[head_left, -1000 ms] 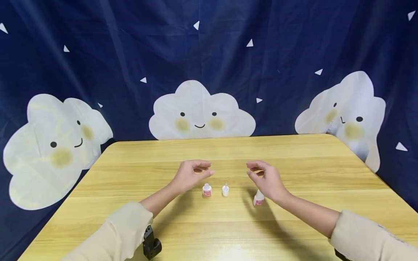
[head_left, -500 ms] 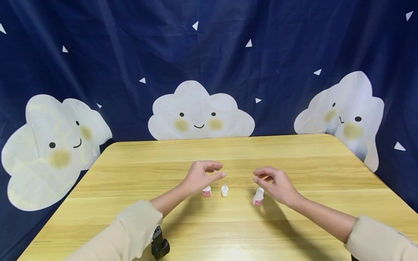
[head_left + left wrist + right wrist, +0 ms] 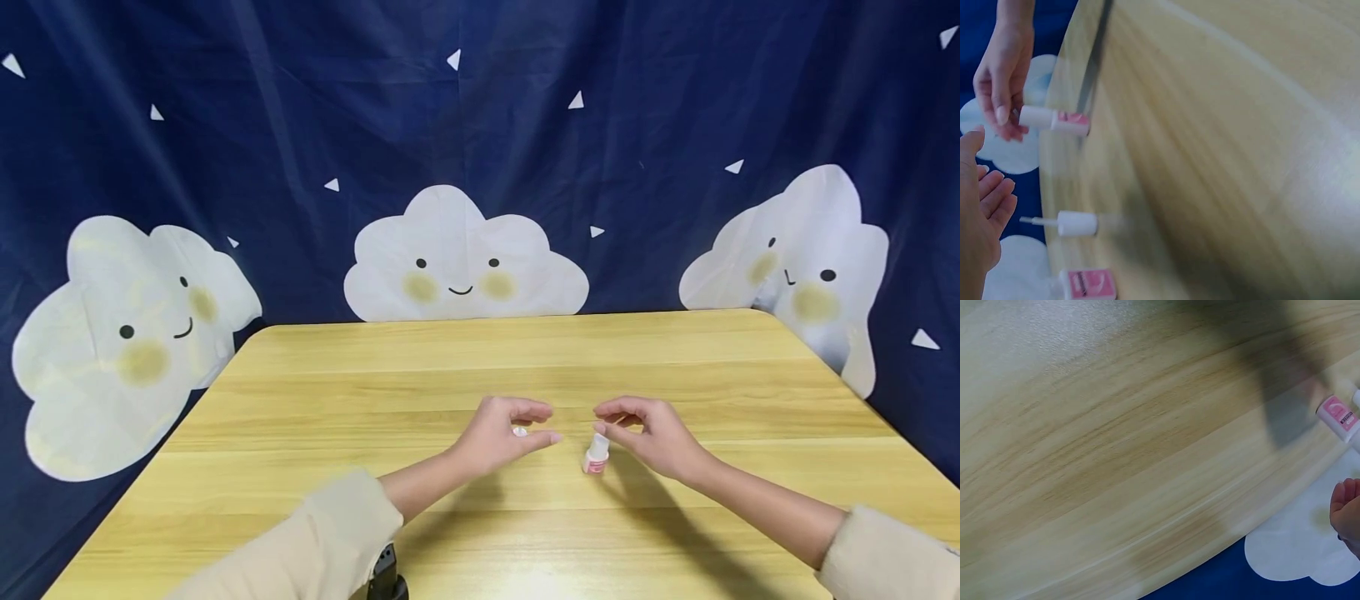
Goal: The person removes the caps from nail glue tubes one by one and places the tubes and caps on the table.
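Both hands are raised over a pale wood-grain worktop point(image 3: 360, 358), apart from each other, with palms turned inward. The left hand point(image 3: 501, 437) has its thumb spread away from its loosely bent fingers and grips nothing. The right hand point(image 3: 654, 437) has bent fingers with the thumb beneath them and a gap between. Its fingertips are right by the top of a capped bottle; I cannot tell whether they touch it.

That capped bottle point(image 3: 597, 458), small and white with a pink label and a tall white cap, stands upright on the worktop, a little right of midway between the left and right edges and well back from the far edge. A white brush cap point(image 3: 1077, 224) stands to its left, its thin brush pointing up, near the left hand's fingers; in the head view only a bit of its top shows within the curve of that hand. Next along toward the left edge is an uncapped bottle point(image 3: 1090, 284) with a matching pink label, visible in the left wrist view.

Rolled beige sleeves point(image 3: 330, 533) cover both forearms, and a black wrist camera point(image 3: 386, 575) sits under the left one. Beyond the far edge hangs a navy backdrop point(image 3: 517, 108) printed with smiling white clouds point(image 3: 465, 237) and small white triangles point(image 3: 576, 101).
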`<state>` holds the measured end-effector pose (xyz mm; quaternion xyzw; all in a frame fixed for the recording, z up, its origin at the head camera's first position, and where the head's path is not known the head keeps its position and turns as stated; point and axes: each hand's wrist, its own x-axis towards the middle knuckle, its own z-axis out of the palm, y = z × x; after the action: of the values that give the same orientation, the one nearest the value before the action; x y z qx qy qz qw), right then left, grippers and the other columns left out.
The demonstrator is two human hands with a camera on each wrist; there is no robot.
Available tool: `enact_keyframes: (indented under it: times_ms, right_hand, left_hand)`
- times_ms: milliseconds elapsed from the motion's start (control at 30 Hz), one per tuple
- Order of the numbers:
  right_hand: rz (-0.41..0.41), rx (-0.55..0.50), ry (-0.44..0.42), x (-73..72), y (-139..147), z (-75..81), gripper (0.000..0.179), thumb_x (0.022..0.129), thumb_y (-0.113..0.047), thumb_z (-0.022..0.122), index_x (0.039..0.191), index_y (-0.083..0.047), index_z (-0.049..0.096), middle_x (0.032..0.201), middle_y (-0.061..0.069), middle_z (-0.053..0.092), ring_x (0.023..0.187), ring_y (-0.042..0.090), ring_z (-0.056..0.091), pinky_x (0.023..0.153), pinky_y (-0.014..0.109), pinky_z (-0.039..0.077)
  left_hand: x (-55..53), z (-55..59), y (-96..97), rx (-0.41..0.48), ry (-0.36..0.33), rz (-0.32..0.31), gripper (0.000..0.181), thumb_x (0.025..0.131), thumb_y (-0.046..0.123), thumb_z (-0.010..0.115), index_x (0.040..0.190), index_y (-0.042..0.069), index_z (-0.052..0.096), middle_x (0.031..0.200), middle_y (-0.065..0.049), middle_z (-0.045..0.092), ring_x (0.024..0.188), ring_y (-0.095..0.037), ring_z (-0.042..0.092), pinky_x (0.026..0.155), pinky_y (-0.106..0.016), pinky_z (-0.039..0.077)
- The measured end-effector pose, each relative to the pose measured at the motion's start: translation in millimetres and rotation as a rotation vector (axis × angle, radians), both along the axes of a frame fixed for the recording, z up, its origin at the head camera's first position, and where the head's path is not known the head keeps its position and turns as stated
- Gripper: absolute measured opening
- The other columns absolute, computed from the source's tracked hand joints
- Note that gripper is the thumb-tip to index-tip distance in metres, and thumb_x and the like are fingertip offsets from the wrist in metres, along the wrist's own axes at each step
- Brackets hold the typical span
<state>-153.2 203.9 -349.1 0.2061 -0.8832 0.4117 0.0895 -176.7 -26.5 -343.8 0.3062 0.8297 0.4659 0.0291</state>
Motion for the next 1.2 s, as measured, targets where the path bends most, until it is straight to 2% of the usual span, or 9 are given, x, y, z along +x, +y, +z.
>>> enact_keyframes:
  times_ms: [200, 400, 533, 633, 767, 933, 1200]
  right_hand:
    - [0.008, 0.005, 0.015, 1.9, 1.7, -1.3, 0.016, 0.084, -0.009, 0.067, 0.095, 0.002, 0.069, 0.093, 0.014, 0.070, 0.078, 0.001, 0.060, 0.068, 0.022, 0.053]
    - [0.004, -0.002, 0.004, 4.2, 2.4, -2.1, 0.017, 0.083, -0.010, 0.068, 0.096, 0.002, 0.069, 0.095, 0.015, 0.070, 0.080, -0.001, 0.058, 0.069, 0.021, 0.052]
    - [0.012, 0.003, 0.009, 5.4, 2.7, -2.4, 0.017, 0.083, -0.010, 0.069, 0.096, 0.002, 0.069, 0.096, 0.015, 0.070, 0.081, -0.002, 0.058, 0.070, 0.021, 0.053]
    - [0.023, 0.006, 0.020, 5.9, 2.9, -2.8, 0.016, 0.083, -0.009, 0.069, 0.095, 0.001, 0.069, 0.096, 0.014, 0.070, 0.081, -0.003, 0.058, 0.071, 0.020, 0.053]
    - [0.027, 0.005, 0.025, 6.4, 3.5, -3.6, 0.017, 0.082, -0.009, 0.069, 0.095, 0.002, 0.069, 0.096, 0.013, 0.070, 0.081, -0.003, 0.058, 0.072, 0.020, 0.053]
    - [0.019, 0.006, -0.006, 6.5, 5.3, -6.3, 0.017, 0.081, -0.010, 0.070, 0.095, 0.001, 0.069, 0.096, 0.012, 0.071, 0.081, -0.003, 0.058, 0.072, 0.022, 0.053]
    - [0.018, 0.008, -0.033, 6.8, 6.3, -9.7, 0.016, 0.079, -0.008, 0.072, 0.093, 0.000, 0.070, 0.094, 0.011, 0.071, 0.081, -0.004, 0.058, 0.071, 0.022, 0.053]
  left_hand:
    - [9.1, -11.6, 8.4, -0.026, -0.015, -0.006, 0.037, 0.082, 0.022, 0.072, 0.110, -0.002, 0.066, 0.112, -0.011, 0.068, 0.102, -0.022, 0.065, 0.085, -0.018, 0.051]
    - [16.0, -23.2, 17.4, -0.002, -0.027, -0.035, 0.036, 0.081, 0.018, 0.072, 0.108, -0.005, 0.065, 0.111, -0.015, 0.067, 0.100, -0.022, 0.066, 0.085, -0.018, 0.051]
    - [18.6, -30.0, 23.8, 0.016, -0.059, -0.033, 0.039, 0.080, 0.020, 0.073, 0.109, -0.005, 0.064, 0.113, -0.016, 0.065, 0.102, -0.023, 0.066, 0.086, -0.019, 0.051]
    - [19.1, -34.5, 27.7, 0.029, -0.077, -0.025, 0.041, 0.081, 0.023, 0.072, 0.109, -0.005, 0.064, 0.114, -0.017, 0.065, 0.102, -0.023, 0.066, 0.086, -0.020, 0.051]
    - [17.9, -39.4, 31.7, 0.032, -0.066, -0.015, 0.041, 0.081, 0.025, 0.072, 0.109, -0.004, 0.065, 0.113, -0.016, 0.065, 0.102, -0.023, 0.066, 0.085, -0.022, 0.053]
    - [15.7, -45.5, 35.7, 0.033, -0.065, -0.001, 0.042, 0.081, 0.027, 0.071, 0.108, -0.004, 0.065, 0.112, -0.016, 0.066, 0.101, -0.022, 0.066, 0.084, -0.023, 0.053]
    - [13.1, -54.4, 41.4, 0.017, 0.008, 0.004, 0.036, 0.081, 0.023, 0.072, 0.105, -0.003, 0.067, 0.108, -0.015, 0.067, 0.097, -0.019, 0.068, 0.082, -0.019, 0.053]
